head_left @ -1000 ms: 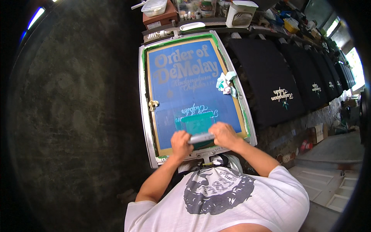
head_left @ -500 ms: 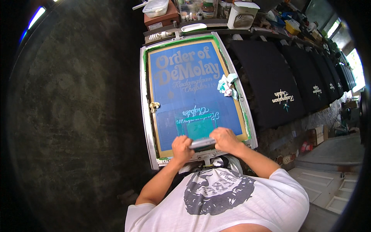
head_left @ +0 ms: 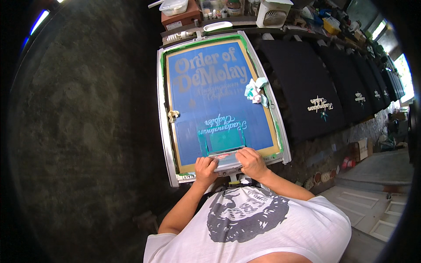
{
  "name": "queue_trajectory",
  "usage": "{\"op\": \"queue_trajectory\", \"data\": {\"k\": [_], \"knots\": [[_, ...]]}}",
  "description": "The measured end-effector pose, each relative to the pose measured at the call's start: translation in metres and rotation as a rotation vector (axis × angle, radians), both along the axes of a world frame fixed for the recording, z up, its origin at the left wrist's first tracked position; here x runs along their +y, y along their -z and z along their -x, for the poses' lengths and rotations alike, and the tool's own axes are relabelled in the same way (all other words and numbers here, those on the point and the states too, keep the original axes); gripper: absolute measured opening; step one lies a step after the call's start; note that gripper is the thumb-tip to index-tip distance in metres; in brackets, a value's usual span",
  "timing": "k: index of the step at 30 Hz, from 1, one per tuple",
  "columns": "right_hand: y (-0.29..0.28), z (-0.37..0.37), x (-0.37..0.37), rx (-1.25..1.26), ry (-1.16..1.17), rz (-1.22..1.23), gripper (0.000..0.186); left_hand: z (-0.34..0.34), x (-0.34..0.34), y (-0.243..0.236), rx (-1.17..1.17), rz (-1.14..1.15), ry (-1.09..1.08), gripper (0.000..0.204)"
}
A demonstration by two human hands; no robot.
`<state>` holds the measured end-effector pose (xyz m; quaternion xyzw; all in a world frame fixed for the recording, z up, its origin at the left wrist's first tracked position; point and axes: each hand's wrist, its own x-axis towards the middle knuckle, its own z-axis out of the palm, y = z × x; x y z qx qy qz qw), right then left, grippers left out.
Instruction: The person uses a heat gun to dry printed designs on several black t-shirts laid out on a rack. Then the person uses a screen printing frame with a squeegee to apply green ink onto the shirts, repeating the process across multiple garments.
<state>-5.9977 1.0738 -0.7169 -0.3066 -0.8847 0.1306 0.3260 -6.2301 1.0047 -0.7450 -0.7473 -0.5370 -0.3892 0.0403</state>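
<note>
My left hand (head_left: 206,170) and my right hand (head_left: 252,163) are closed on the two ends of a grey-handled squeegee (head_left: 226,159), which lies across the near end of a blue printing screen (head_left: 210,109) in a metal frame. Just beyond its blade, teal ink (head_left: 226,140) lies over the lower part of the screen, below upside-down lettering. Crumpled paper (head_left: 255,92) rests at the screen's right side and a small crumpled tan piece (head_left: 173,115) at its left.
Black printed shirts (head_left: 302,83) on boards run in a row to the right. Behind the screen, a shelf holds a white tray (head_left: 218,26), a small white fan (head_left: 272,13) and several containers (head_left: 174,6). A dark wall or floor (head_left: 79,122) fills the left.
My hands and the squeegee have moved toward me, to the screen's near edge. More of the upside-down lettering shows, and the squeegee's handle is tilted differently.
</note>
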Motion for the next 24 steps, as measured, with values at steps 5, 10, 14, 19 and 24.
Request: {"op": "queue_trajectory", "data": {"k": [5, 10, 14, 19, 24], "knots": [[-0.015, -0.004, 0.007, -0.062, -0.03, 0.049, 0.033, 0.003, 0.005, -0.01, 0.063, 0.047, 0.0, 0.044], [-0.023, -0.014, -0.009, -0.138, -0.02, 0.036, 0.034, -0.007, -0.012, -0.018, 0.065, 0.079, 0.002, 0.046], [-0.011, -0.02, -0.03, -0.207, -0.01, 0.012, 0.043, 0.007, -0.043, -0.003, 0.088, 0.209, 0.043, 0.057], [-0.023, -0.049, -0.026, -0.138, -0.015, 0.12, 0.049, 0.06, -0.055, -0.006, 0.011, 0.201, -0.44, 0.049], [-0.007, -0.101, 0.025, -0.055, 0.691, 0.108, 0.037, 0.119, -0.047, 0.015, -0.329, 0.391, -0.851, 0.036]]}}
